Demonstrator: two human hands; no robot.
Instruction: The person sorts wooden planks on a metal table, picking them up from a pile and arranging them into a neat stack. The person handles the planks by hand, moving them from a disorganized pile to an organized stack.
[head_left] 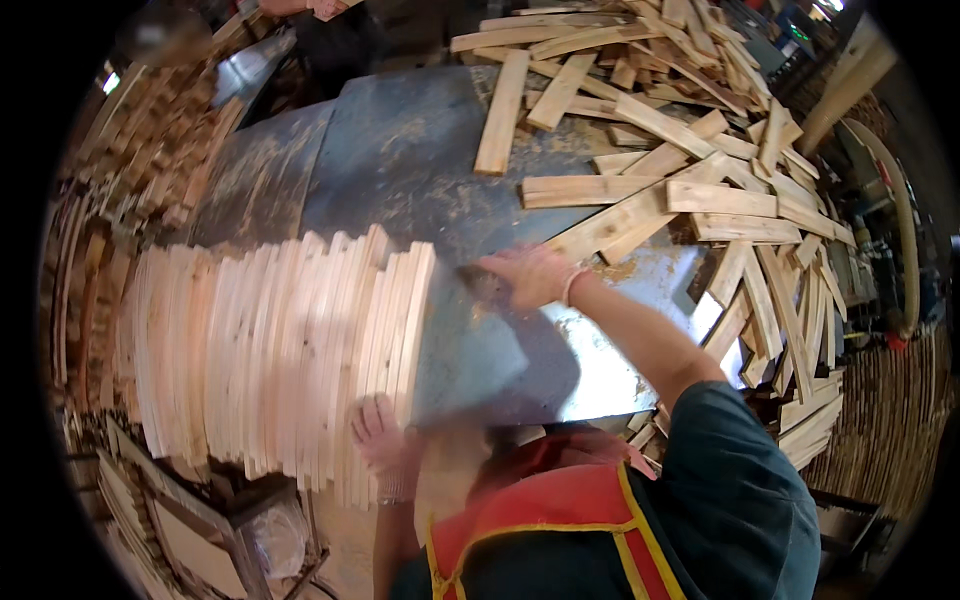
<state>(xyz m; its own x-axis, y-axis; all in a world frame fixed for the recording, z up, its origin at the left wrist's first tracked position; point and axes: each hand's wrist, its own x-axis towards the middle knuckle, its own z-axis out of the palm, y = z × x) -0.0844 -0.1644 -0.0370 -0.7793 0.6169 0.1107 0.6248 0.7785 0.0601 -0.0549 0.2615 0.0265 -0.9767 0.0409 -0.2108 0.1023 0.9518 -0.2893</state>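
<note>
A long row of pale wooden slats (290, 350) stands packed side by side on the left of the metal table. My left hand (382, 440), in a light knitted glove, rests against the near ends of the slats at the row's right end, its fingers stretched out. My right hand (532, 276), gloved as well, is over the bare metal to the right of the row, apart from the slats. Its fingers point left and are smeared by motion, so their hold is hidden. A dark shadow lies below it.
Loose boards (690, 150) lie in a jumbled heap across the table's right and far right. Stacked timber (155, 130) rises at the far left. The metal tabletop (400, 150) carries sawdust. Another person's hand (300, 6) shows at the top edge. A dark frame (230, 540) stands at lower left.
</note>
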